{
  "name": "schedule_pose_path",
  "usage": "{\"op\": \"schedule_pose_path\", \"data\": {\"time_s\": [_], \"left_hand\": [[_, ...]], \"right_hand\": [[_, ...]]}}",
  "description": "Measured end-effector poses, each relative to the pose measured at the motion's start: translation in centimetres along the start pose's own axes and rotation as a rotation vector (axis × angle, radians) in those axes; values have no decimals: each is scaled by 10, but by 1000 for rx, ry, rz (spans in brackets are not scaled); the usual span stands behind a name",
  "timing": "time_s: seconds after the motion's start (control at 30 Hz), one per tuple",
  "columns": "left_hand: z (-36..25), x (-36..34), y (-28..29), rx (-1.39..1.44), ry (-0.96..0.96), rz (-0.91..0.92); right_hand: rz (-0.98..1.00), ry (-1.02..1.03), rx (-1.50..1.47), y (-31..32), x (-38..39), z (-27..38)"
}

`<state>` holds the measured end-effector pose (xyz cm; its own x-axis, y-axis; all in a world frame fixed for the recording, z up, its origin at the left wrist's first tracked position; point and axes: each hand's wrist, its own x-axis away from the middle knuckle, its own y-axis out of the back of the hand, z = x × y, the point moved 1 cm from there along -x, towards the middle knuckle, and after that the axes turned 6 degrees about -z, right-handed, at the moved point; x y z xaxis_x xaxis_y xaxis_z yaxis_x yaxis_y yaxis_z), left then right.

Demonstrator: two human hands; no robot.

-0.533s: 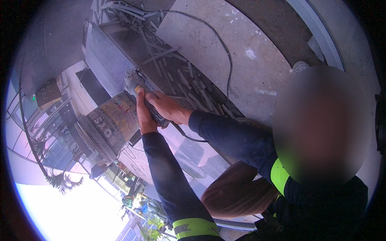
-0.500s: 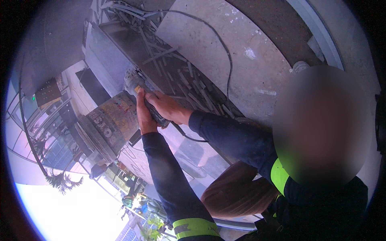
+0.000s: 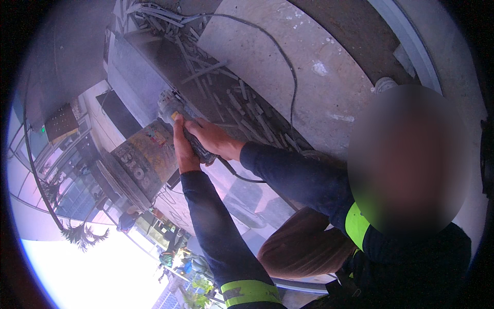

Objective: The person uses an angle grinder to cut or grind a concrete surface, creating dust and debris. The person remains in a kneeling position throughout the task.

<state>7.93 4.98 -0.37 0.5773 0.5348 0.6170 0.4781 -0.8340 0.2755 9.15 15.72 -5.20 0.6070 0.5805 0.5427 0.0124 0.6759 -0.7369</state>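
Just beside the grey slab's [image 3: 135,72] edge I've got the power tool [image 3: 170,107], grinder-like, its head hazy; can't confirm contact with the slab. Left hand [image 3: 185,147] and right hand [image 3: 213,138] both clenched around its body, close together. Dark cord [image 3: 234,172] runs off its rear end, below the right wrist. Grimy bucket [image 3: 146,154] right next to the left hand, wide rim on the far side; touching or not, can't tell. Beyond the right hand, thin offcut strips [image 3: 250,110] scattered, then a large pale board [image 3: 262,41] with white splotches. Long cable [image 3: 294,77] curves across that board. Dark sleeves with yellow-green bands [image 3: 249,293]; brown trouser leg [image 3: 303,247] between the arms. Palm tree [image 3: 85,235] at far left by glaring sky.
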Motion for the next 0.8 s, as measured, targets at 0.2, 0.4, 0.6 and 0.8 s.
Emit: {"op": "schedule_pose_path", "data": {"time_s": [0.2,0.4,0.6,0.8], "left_hand": [[-1,-11,6,5,4,41],[-2,-17,3,-28,34,50],[3,-14,8,-53,40,50],[10,-5,9,-38,10,51]], "right_hand": [[26,62,-48,-1,-14,-4],[63,13,-125,0,-16,-2],[99,0,-145,3,-4,4],[86,21,-138,6,9,1]]}}
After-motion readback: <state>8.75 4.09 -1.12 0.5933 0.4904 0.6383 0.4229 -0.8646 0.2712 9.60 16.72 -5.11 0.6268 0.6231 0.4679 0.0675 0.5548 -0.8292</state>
